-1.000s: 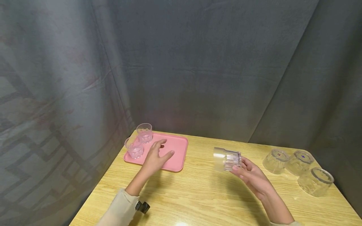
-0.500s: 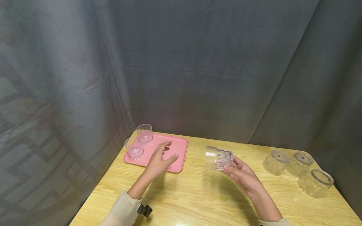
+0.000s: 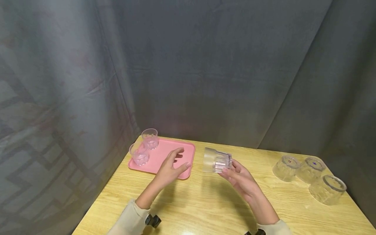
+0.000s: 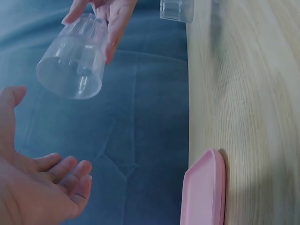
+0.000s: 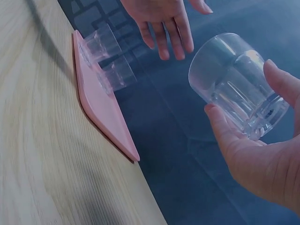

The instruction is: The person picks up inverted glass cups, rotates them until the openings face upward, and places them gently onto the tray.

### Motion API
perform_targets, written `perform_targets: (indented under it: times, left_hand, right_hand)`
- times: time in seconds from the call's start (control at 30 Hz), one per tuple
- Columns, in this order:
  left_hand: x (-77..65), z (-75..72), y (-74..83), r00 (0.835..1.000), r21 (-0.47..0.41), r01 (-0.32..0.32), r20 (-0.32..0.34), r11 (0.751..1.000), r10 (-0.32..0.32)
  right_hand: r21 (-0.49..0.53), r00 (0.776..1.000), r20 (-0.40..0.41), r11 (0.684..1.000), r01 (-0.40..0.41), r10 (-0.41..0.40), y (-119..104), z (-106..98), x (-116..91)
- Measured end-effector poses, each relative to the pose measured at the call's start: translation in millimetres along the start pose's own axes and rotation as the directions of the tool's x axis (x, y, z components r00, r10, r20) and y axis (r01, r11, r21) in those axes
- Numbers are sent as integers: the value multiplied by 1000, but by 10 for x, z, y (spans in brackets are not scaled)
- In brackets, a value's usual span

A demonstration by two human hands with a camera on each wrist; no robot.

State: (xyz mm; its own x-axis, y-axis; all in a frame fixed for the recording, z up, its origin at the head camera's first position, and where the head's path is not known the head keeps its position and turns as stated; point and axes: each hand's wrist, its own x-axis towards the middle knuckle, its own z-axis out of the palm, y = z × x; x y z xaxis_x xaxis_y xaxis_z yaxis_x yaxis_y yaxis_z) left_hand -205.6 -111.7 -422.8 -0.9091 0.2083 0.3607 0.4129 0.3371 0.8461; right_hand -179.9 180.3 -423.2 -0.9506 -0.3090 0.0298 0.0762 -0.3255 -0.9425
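Observation:
My right hand (image 3: 242, 181) grips a clear glass (image 3: 218, 160) near its base, above the table. The glass lies on its side in the air, its mouth facing left toward my left hand (image 3: 170, 168). That left hand holds nothing; its fingers and thumb are spread apart above the right part of a pink tray (image 3: 164, 150). In the right wrist view, the fluted lower part of the glass (image 5: 239, 89) sits between my thumb and fingers. A gap separates the left fingers from the glass rim in the left wrist view. Two clear glasses, one (image 3: 140, 156) in front of another (image 3: 150, 140), stand mouth-up on the tray's left side.
Three clear glasses stand upside down at the table's right: one (image 3: 286, 168) with a red mark, one (image 3: 311, 169) with a blue mark, and a nearer one (image 3: 327, 190). A grey curtain (image 3: 199, 71) hangs behind the wooden table (image 3: 199, 209).
My right hand has carried the glass leftward and slightly away from me. The left hand has shifted a little to the right over the tray, so the two hands are closer together.

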Motion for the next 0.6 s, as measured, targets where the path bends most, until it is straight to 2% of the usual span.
perform_targets:
  times: [0.17, 0.6]
  left_hand:
    - [-4, 26, -2, 999, -23, -29, 29, 999, 30]
    - [-4, 118, 48, 992, -31, -34, 119, 999, 37]
  right_hand:
    - [7, 1000, 11, 1000, -22, 22, 16, 82, 38]
    - [31, 999, 1, 999, -37, 37, 70, 182, 112]
